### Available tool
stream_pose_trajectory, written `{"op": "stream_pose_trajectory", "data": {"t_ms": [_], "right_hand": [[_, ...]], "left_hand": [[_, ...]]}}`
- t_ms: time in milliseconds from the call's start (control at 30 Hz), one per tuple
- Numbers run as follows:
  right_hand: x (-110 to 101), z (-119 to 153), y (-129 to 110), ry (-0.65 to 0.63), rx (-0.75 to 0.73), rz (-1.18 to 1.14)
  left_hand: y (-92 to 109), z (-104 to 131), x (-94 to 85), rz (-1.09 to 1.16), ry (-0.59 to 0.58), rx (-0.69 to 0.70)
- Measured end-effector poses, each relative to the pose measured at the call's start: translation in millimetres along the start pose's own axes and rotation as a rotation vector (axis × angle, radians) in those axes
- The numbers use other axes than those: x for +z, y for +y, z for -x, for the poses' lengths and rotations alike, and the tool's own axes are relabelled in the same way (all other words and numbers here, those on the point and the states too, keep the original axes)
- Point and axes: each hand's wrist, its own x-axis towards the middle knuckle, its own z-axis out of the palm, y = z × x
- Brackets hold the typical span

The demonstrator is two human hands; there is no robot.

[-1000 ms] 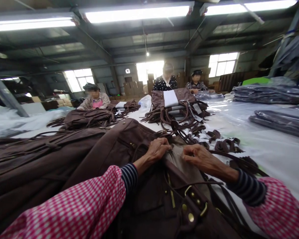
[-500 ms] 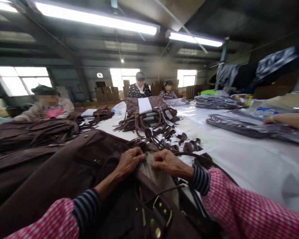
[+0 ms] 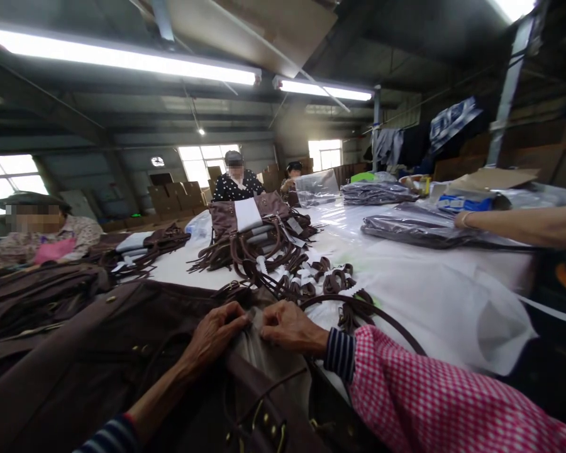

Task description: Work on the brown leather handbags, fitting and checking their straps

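Right below me lies a dark brown bag [image 3: 259, 368] with brass rivets and a grey-beige lining [image 3: 273, 363] showing at its opening. My left hand [image 3: 217, 330] pinches the bag's opening edge, fingers closed. Just to its right, my right hand [image 3: 295, 327] is closed on the lining side of the same edge. What exactly lies between the fingertips is too small to make out. A thin cord [image 3: 271, 389] crosses the bag under my hands. Beyond my hands are several coiled brown straps [image 3: 337, 277] wrapped with white paper.
A stack of brown bags [image 3: 224, 217] with white paper stands ahead on the white table covering [image 3: 400, 302]. More bags [image 3: 42, 296] are piled left. Bags in clear plastic [image 3: 405, 226] lie right, under another person's arm [image 3: 528, 226]. Co-workers sit across and at left.
My view has turned to the right and tilted up, so the scene sits further left and lower. Both hands keep their grip on the bag. A far co-worker now holds up a clear plastic sheet.
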Motion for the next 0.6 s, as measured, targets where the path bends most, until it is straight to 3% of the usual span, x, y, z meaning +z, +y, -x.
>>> {"op": "stream_pose_trajectory", "data": {"t_ms": [200,300,367,467,533,600], "right_hand": [[9.3,3.3,-2.0,0.042,-0.022,-0.017],[-6.9,10.6,-9.2,-0.009,-0.079,0.02],[-34.4,15.7,-13.0,-0.023,-0.066,0.072],[-94.4,19.8,-10.1,0.084,0.001,0.247],[-133.9,20.0,0.3,0.152,0.056,0.511],[-162.2,19.3,16.3,0.146,0.155,0.633]], "left_hand": [[-2.4,-1.0,0.6,-0.004,-0.006,0.026],[-3.5,-1.1,1.8,-0.028,0.007,0.004],[-4.7,-1.4,2.7,-0.049,0.008,-0.013],[-5.9,-1.4,3.9,-0.085,-0.003,-0.023],[-5.6,-1.2,4.8,-0.104,-0.007,-0.029],[-4.5,-0.9,5.5,-0.115,-0.006,-0.035]]}}
